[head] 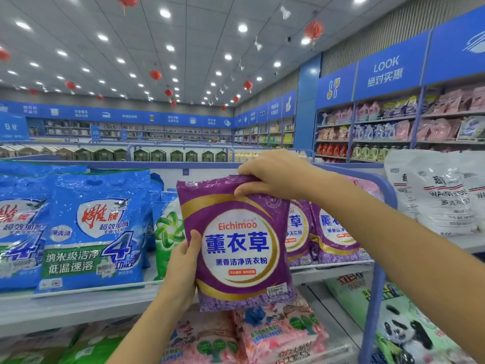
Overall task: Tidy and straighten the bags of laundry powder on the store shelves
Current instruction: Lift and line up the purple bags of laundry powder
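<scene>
A purple Eichimoo bag of laundry powder stands upright in front of the top shelf, held in the air with its label toward me. My right hand pinches its top right corner from above. My left hand grips its lower left edge, thumb on the front. Behind it, to the right, two more purple bags stand on the shelf. Large blue bags stand to the left, with a green and white bag between them and the held bag.
Pink bags and green bags lie on the lower shelf. A blue shelf frame post rises at the right. White bags and panda-print bags fill the neighbouring unit. Stocked wall shelves line the far right.
</scene>
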The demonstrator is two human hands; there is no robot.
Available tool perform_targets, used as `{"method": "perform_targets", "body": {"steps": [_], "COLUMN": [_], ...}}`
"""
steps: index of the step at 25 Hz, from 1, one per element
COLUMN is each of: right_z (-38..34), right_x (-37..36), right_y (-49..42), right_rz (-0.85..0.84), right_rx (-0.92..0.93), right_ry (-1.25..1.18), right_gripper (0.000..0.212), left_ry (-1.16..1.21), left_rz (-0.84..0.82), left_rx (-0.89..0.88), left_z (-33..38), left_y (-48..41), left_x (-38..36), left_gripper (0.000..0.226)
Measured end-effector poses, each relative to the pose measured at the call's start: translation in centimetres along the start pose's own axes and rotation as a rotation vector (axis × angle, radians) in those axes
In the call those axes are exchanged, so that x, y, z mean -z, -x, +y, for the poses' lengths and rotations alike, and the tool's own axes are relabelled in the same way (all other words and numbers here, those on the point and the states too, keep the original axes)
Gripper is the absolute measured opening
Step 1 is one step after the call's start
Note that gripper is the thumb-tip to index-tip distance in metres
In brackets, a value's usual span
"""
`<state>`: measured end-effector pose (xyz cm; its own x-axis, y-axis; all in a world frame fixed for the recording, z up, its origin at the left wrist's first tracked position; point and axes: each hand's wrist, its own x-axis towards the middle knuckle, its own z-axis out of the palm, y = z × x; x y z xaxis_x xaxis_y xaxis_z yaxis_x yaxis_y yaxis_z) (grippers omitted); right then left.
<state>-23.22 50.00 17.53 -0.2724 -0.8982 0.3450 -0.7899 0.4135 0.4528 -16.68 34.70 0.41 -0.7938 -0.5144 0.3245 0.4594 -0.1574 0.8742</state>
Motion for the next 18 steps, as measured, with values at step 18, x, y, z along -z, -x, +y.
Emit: {"method": "perform_targets", "body": {"steps": [18], "right_z": [0.1], "right_x": [0.4], "right_y": [1.4], "right_rz": [0.023], "right_rx": [-0.056], "right_ry": [-0.336], "right_gripper": [0.038], "left_ry": [-0.22], "left_rz": [0.215], "left_rx": [-0.186], "left_z": [0.7], "left_y": [0.3], "left_x": [-0.3], "left_gripper": [0.068]}}
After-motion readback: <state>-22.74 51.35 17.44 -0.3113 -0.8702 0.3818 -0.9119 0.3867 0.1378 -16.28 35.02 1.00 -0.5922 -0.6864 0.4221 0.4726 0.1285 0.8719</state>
